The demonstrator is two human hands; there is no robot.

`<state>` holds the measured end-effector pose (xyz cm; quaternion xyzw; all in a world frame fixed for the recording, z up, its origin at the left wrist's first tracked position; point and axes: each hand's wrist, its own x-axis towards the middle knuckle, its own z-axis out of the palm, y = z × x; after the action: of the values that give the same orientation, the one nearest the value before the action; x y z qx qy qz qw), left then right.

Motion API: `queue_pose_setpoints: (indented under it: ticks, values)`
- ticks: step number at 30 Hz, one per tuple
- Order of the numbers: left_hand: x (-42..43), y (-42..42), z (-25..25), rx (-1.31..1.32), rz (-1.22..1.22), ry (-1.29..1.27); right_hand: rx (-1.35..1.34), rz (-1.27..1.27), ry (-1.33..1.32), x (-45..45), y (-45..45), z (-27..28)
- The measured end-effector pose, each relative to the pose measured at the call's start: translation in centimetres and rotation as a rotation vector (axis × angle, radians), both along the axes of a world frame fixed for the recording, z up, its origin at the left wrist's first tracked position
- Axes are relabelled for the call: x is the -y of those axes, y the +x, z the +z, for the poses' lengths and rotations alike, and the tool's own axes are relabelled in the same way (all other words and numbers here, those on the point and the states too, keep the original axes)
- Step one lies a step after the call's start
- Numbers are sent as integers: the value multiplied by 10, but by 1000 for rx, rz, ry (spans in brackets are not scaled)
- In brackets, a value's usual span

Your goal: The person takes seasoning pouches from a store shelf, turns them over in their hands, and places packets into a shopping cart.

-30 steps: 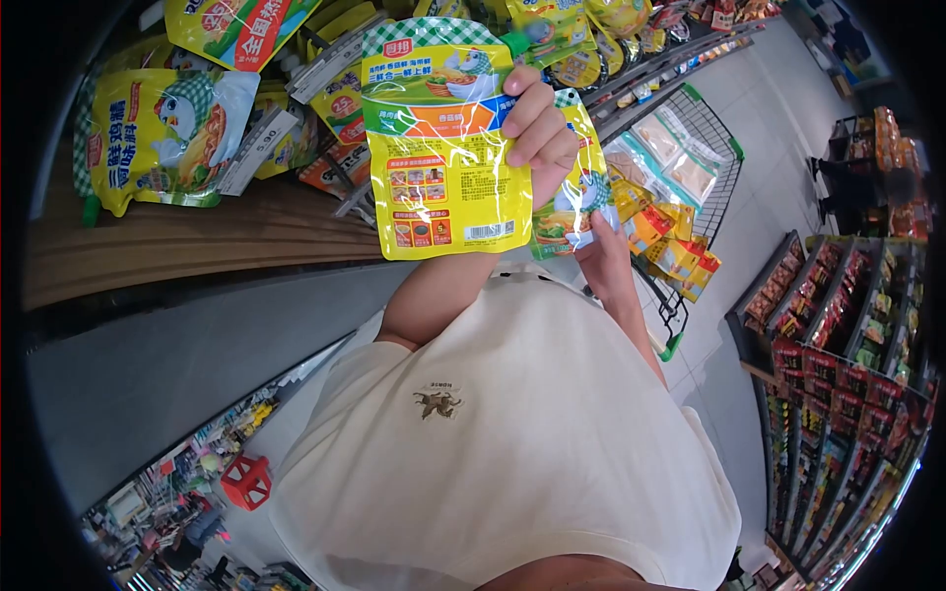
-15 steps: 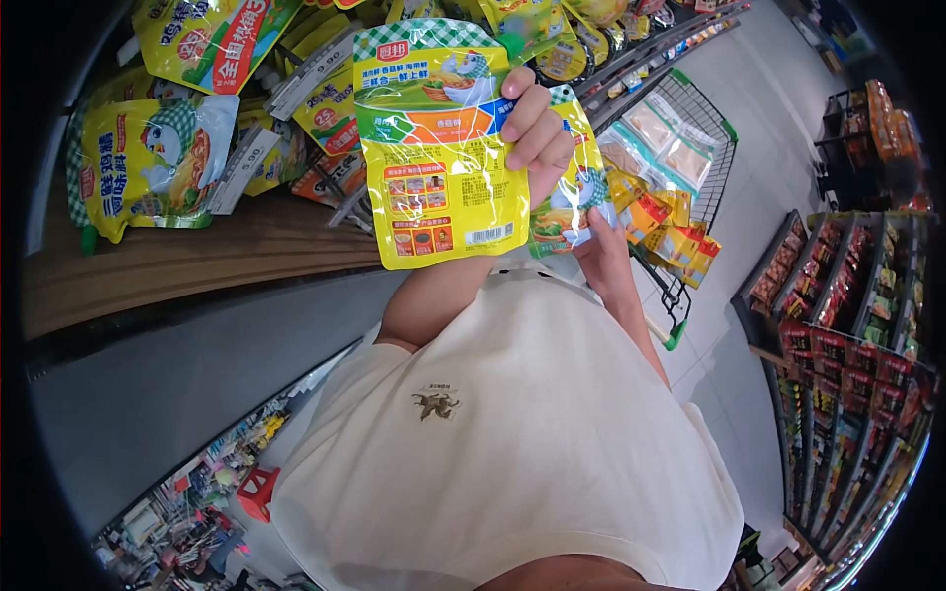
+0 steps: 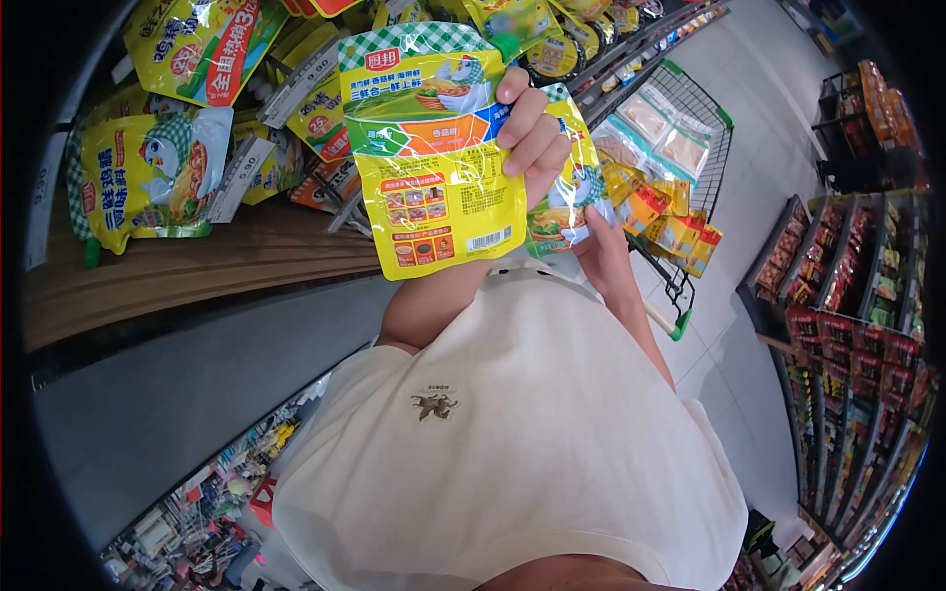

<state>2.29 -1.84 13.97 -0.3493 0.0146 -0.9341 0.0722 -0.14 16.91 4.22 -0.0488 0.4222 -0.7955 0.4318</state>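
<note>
My left hand [image 3: 533,138] grips the right edge of a yellow pouch [image 3: 434,163] with a green checked top. Fingers curl over its front, and its printed side with rows of small pictures and a barcode faces me. Just behind and to the right, partly covered by the first, is a second yellow-green pouch [image 3: 560,219] showing a bird in a checked scarf. My right hand [image 3: 603,246] pinches this one at its lower right edge, the thumb on the front.
A shelf edge [image 3: 197,281] with more yellow pouches [image 3: 158,177] and price tags [image 3: 239,180] runs along the left. Beyond my right hand stands a wire cart [image 3: 717,148] holding packets [image 3: 680,148] and yellow-orange boxes [image 3: 680,231]. Stocked racks [image 3: 857,295] line the right.
The front pouch has shifted slightly left and down and tilted a little, still in my left hand. The shelf pouches have moved lower in view and the cart slightly left.
</note>
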Motion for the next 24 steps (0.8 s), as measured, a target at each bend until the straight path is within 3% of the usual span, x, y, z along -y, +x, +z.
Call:
queue_pose_setpoints:
  ticks: [10, 16, 17, 18, 20, 24]
  values:
    - [1, 9, 0, -10, 90, -134, -10, 10, -18, -3, 7, -1]
    - [20, 2, -8, -12, 408, -509, -5, 7, -25, -1, 11, 2]
    - [22, 8, -20, 160, 471, -488, -7, 10, -27, -2, 11, 1]
    - [7, 24, 1, 524, 632, -530, -7, 11, -24, -2, 11, 1]
    - [-10, 26, 25, 872, 861, -585, -8, 10, -16, -2, 12, 2]
    - [-8, 22, 20, 949, 971, -585, -66, 52, -19, -3, 10, -10]
